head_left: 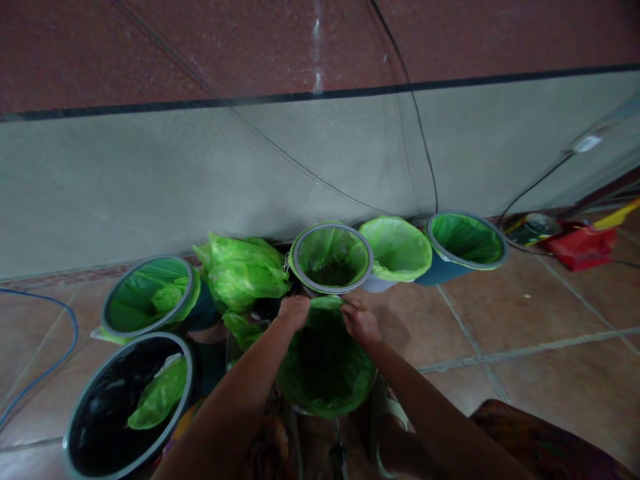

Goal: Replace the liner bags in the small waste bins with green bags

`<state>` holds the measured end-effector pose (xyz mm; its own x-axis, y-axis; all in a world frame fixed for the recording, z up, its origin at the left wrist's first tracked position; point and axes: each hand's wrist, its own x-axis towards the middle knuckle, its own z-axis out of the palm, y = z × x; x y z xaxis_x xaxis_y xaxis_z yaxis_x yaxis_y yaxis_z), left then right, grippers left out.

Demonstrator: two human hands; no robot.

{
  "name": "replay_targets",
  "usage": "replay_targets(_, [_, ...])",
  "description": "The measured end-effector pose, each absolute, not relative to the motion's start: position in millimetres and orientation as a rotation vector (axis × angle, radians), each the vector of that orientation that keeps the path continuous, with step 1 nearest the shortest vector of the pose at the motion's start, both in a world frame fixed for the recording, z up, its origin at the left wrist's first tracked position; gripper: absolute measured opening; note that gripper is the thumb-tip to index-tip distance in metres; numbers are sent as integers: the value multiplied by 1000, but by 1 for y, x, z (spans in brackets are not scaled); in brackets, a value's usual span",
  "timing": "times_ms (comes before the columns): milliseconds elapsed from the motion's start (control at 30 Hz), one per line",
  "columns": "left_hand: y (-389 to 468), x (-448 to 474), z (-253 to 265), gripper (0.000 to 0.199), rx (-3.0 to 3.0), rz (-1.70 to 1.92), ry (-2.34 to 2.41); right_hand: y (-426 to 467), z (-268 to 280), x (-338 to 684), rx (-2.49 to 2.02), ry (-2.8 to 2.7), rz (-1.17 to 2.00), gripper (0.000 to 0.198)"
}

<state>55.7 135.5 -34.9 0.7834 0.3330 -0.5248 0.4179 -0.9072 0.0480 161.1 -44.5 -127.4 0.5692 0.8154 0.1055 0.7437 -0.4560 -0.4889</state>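
A bin lined with a green plastic bag (325,393) stands between my feet. My left hand (295,311) is closed on the far left part of the bag's rim. On the far right part, my right hand (361,323) grips the same edge. The bag hangs open inside the bin, its bottom dark. Just beyond my hands is another lined bin with a grey ring (332,259) around its top. Left of my left hand lies a bunched pile of green bags (243,270).
Left are a lined bin (147,297) and a black-lined bin (95,407) holding a loose green bag. Along the wall stand a pale bin (395,250) and a blue bin (465,241), both lined green. A red dustpan (583,245) lies far right; a blue hose (70,320) curves at left.
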Motion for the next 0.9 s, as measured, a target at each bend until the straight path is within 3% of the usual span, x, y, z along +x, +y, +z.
replay_targets(200, [146,62,-24,29,2781,-738,678,-46,-119,161,-2205,-938,120,21])
replay_targets(433, [130,80,-41,30,2723,-336,638,-25,-110,169,-2229,-920,299,23])
replay_targets(633, [123,74,-73,30,2752,-421,619,-18,-118,169,-2382,-1026,432,28])
replay_targets(900, [139,71,-69,29,2683,-613,768,-18,-114,174,-2551,-1137,599,31])
